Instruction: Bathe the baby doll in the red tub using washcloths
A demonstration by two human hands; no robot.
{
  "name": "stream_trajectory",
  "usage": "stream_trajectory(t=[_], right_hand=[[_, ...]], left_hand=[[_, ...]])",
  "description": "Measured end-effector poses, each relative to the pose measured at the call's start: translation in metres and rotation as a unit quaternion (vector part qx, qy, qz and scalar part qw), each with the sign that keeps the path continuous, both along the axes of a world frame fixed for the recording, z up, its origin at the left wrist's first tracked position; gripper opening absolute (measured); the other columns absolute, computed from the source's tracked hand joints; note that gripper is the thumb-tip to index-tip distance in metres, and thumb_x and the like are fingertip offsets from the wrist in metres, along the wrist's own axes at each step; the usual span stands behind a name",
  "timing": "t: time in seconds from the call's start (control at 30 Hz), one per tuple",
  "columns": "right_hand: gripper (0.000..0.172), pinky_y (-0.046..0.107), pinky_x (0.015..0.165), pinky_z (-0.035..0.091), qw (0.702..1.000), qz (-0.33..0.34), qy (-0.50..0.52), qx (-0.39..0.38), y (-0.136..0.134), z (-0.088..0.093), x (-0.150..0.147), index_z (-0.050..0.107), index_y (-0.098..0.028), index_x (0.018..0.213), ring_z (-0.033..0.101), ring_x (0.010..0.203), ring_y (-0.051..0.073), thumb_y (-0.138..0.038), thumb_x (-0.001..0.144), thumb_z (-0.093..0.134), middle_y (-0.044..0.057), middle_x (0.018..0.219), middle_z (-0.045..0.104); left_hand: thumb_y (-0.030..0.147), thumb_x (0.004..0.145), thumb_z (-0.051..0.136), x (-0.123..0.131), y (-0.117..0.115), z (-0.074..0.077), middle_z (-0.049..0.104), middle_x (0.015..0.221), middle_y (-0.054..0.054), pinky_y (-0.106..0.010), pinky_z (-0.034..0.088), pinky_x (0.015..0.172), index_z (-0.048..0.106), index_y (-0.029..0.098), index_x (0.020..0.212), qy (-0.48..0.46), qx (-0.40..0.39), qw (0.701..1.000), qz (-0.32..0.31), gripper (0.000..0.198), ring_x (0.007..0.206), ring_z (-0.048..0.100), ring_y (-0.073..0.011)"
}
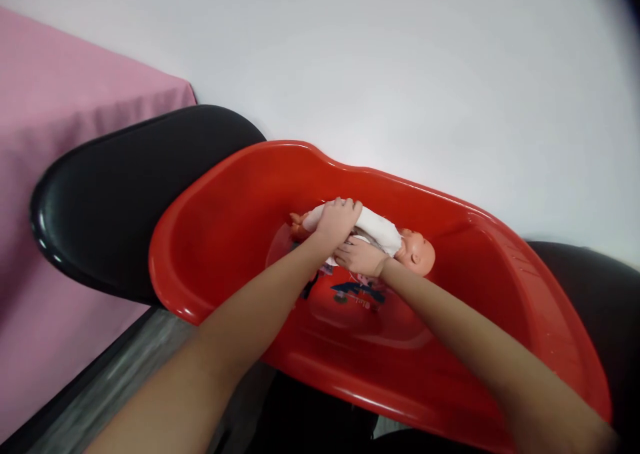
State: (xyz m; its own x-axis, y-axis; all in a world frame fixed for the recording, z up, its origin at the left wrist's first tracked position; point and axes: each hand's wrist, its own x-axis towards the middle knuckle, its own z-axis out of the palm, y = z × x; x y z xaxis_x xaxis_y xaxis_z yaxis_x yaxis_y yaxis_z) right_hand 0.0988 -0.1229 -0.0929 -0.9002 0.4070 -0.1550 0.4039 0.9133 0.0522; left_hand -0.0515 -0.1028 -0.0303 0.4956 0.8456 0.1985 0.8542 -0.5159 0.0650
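Note:
A baby doll (pixel 377 229) in white clothing lies in a red baby bathtub (pixel 220 241). Its bald head (pixel 421 253) points right and its bare feet (pixel 299 227) point left. Across the doll's body lies my left hand (pixel 340 219), with the fingers bent over its far side. Lower and slightly to the right, my right hand (pixel 361 255) grips the near side of the doll at its clothing. The two hands almost meet, and they cover part of the doll's middle. Its face is mostly turned away from view.
Cartoon pictures (pixel 357 291) mark the tub floor. The tub rests on black padded seats (pixel 115 187), one seen left and a dark one (pixel 590 287) right. A pink cloth (pixel 75 74) drapes a surface at the left. Behind stands a white wall (pixel 375 61).

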Motion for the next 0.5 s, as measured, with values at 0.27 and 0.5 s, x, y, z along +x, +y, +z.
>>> stream_trajectory(t=[0.27,0.5], right_hand=[[0.056,0.054,0.124,0.044,0.98,-0.179,-0.085,0.002,-0.016,-0.025,0.014,0.057,-0.016,0.16,0.058,0.146,0.033,-0.005,0.107,0.045,0.021,0.16,0.06],[0.035,0.051,0.111,0.056,0.988,-0.124,-0.071,-0.056,-0.061,-0.012,-0.003,0.069,-0.015,0.139,0.068,0.132,0.032,-0.012,0.108,0.053,0.021,0.146,0.067]], left_hand=[[0.01,0.11,0.048,-0.006,0.0,-0.004,0.072,0.126,-0.019,-0.048,0.055,0.096,0.064,0.011,0.135,0.022,0.04,0.999,-0.008,0.03,0.119,0.069,-0.0353],[0.01,0.109,0.047,-0.004,0.0,0.001,0.071,0.126,-0.021,-0.053,0.054,0.1,0.064,0.01,0.136,0.0,0.016,1.0,-0.007,0.032,0.121,0.069,-0.0387]])
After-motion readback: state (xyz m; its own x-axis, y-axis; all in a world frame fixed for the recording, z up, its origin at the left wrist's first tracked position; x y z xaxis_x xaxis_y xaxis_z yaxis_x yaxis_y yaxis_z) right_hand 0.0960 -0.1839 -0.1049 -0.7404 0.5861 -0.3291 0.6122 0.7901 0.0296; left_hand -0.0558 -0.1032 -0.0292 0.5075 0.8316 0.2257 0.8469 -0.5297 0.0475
